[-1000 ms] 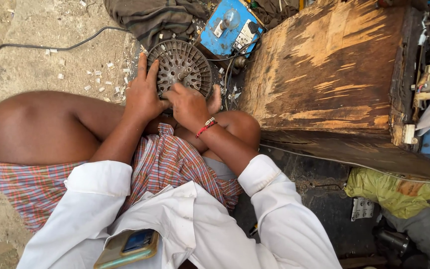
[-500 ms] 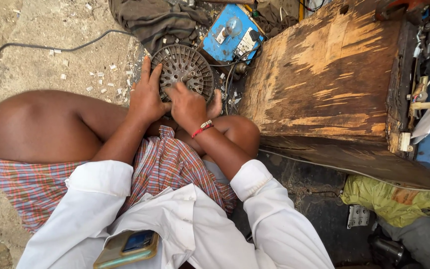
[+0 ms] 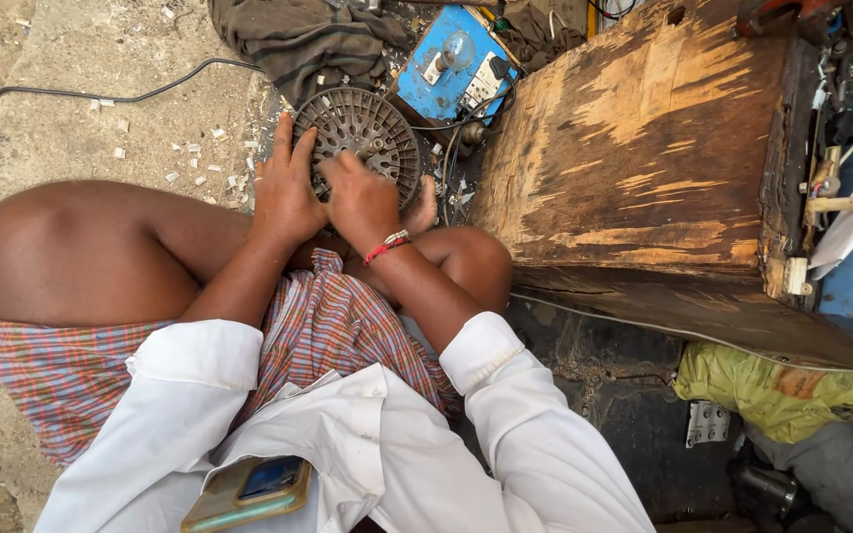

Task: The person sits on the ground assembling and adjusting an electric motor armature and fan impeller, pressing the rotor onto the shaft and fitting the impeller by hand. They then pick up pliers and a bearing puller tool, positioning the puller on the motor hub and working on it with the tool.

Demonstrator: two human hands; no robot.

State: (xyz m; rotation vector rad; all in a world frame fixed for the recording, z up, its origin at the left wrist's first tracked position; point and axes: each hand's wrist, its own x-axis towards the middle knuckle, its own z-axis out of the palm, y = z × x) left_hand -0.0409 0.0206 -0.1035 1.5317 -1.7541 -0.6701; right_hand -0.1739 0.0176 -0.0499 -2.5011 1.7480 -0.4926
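Note:
A round, dark, slotted metal motor part (image 3: 372, 133) lies on the ground in front of my crossed legs. My left hand (image 3: 283, 188) rests on its left rim, fingers spread over the edge. My right hand (image 3: 359, 197), with a red thread at the wrist, covers its near side with fingers curled onto the part. What the right fingers press is hidden under the hand.
A blue electrical board (image 3: 454, 67) with a bulb and wires sits just behind the part. A large worn wooden box (image 3: 644, 168) stands to the right. A dark cloth (image 3: 298, 39) and a black cable (image 3: 101, 94) lie on the dusty ground. A phone (image 3: 249, 491) sits in my shirt pocket.
Both hands stay on the round part with only slight shifts of the fingers. The view has drifted a little.

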